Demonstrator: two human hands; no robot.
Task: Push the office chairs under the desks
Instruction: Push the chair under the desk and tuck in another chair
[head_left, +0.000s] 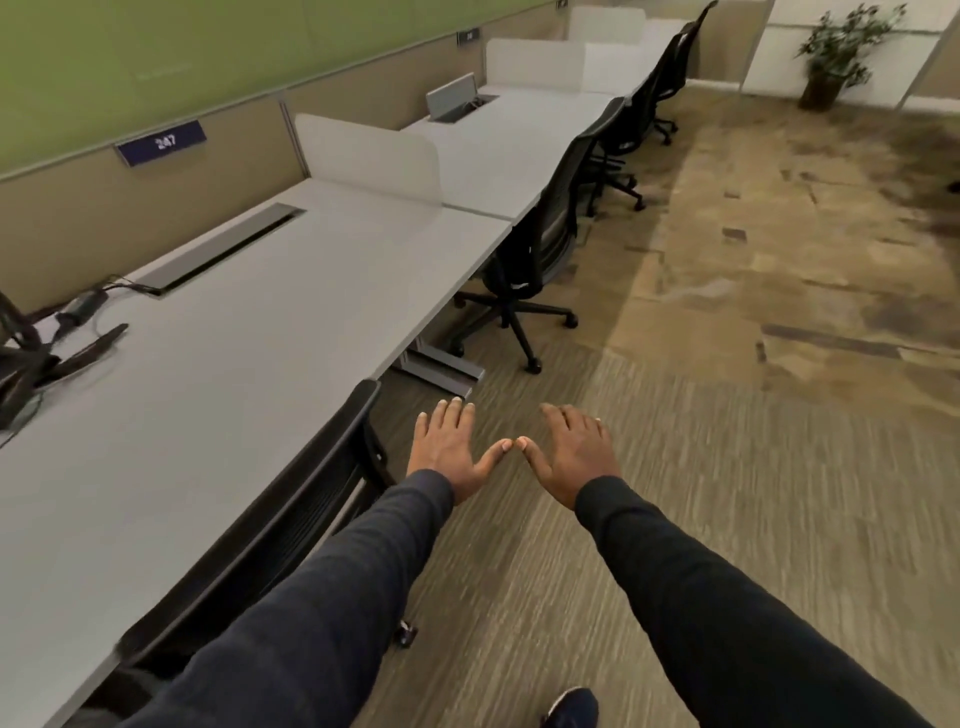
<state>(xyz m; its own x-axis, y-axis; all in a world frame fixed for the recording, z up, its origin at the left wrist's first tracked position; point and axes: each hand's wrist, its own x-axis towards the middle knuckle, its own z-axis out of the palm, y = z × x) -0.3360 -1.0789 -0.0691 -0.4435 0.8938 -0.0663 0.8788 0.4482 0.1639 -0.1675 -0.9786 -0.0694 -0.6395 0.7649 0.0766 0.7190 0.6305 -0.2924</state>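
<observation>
A row of white desks runs from lower left to upper right. The nearest black office chair stands with its back against the desk edge at my left. Another black chair is tucked at the second desk, and more chairs line the desks farther back. My left hand and my right hand are stretched out in front over the carpet, palms down, fingers spread, thumb tips nearly touching. Both hold nothing and touch no chair.
White privacy screens separate the desks. Black cables and a monitor stand lie on the near desk at left. A grey desk foot rests on the carpet. A potted plant stands far right. My shoe shows at the bottom.
</observation>
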